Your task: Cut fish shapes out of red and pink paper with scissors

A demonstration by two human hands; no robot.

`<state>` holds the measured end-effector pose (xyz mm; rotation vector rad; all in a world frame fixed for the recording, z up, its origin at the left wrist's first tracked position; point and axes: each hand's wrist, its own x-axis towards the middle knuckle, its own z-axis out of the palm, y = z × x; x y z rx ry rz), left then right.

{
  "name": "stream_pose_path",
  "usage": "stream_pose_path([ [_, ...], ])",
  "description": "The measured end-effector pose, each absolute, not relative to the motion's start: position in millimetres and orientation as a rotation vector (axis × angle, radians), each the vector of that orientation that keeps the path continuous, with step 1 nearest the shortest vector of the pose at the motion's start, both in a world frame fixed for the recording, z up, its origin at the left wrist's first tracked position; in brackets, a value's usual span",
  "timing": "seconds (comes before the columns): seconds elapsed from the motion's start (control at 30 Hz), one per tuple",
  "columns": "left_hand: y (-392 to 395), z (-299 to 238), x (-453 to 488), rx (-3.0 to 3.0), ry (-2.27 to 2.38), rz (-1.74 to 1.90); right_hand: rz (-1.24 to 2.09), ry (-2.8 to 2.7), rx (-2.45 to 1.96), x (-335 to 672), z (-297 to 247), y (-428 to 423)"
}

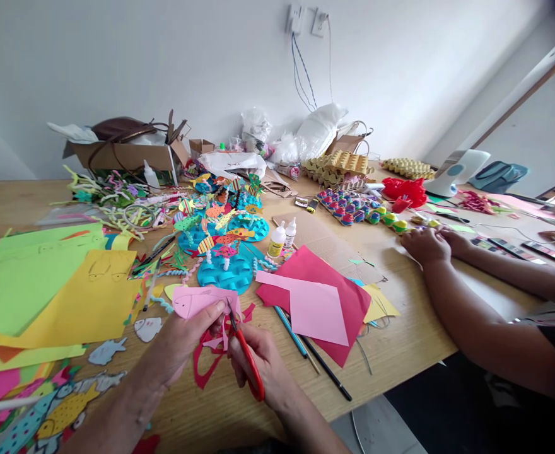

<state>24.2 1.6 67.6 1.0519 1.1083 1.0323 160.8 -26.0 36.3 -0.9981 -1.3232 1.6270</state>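
Note:
My left hand (197, 331) pinches a piece of pink paper (190, 301) with a fish outline drawn on it. In my right hand (261, 353) are red-handled scissors (246, 356), their blades at the right end of that paper. Red and pink paper scraps (206, 369) lie on the table just below. Left of my left hand rest a white paper fish (147, 328) and a grey paper fish (107, 351). Beyond my hands stands a blue round base (225, 272) with colourful paper fish (230, 238) above it.
Red paper (353, 343) and a pink sheet (318, 312) lie to the right, beside pencils (291, 331). Glue bottles (277, 241) stand behind them. Yellow paper (88, 302) is at left. At right, another person's hands (426, 244) touch a painted egg carton (386, 217).

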Motion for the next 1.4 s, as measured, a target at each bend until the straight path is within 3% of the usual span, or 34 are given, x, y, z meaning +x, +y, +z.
stream_pose_path([
  [0.3,10.6,84.1,-1.0,0.871,0.981,1.162,1.619,-1.373,-1.025,167.7,29.1,-24.5],
  [0.5,23.4,97.1,-24.1,1.215,1.165,0.896,1.65,-1.376,-1.02,168.8,31.6,-24.1],
  [0.8,19.6,105.5,-12.0,1.486,1.042,0.645,1.735,-1.31,-0.919,164.6,30.3,-22.7],
  [1.4,14.7,84.8,10.3,1.2,0.887,0.735,1.771,-1.214,-0.804,161.5,15.7,-25.2],
])
